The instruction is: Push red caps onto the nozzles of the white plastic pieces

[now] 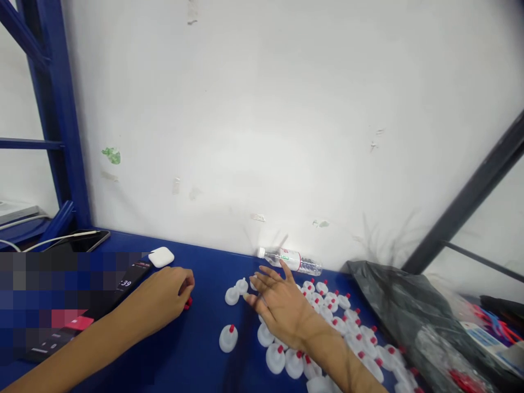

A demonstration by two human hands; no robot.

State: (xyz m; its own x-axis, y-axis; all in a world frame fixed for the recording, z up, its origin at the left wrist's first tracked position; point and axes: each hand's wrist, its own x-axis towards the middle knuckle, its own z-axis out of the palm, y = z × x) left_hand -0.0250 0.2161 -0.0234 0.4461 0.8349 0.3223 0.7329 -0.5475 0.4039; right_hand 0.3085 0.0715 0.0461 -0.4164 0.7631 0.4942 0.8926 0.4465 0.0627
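My left hand is low over the blue tabletop, its fingers curled inward. Small red caps show just below its fingertips; whether any is held is hidden. My right hand is spread, palm down, above a crowd of small translucent white squeeze bottles, many with red caps. Near its thumb lie two uncapped white bottles. Between the hands, one bottle with a red cap lies apart from the crowd.
A clear plastic water bottle lies along the white wall. At left are a white earbud case, a phone with a cable and a lit dark screen. A dark plastic bag borders the right side. Metal posts flank the table.
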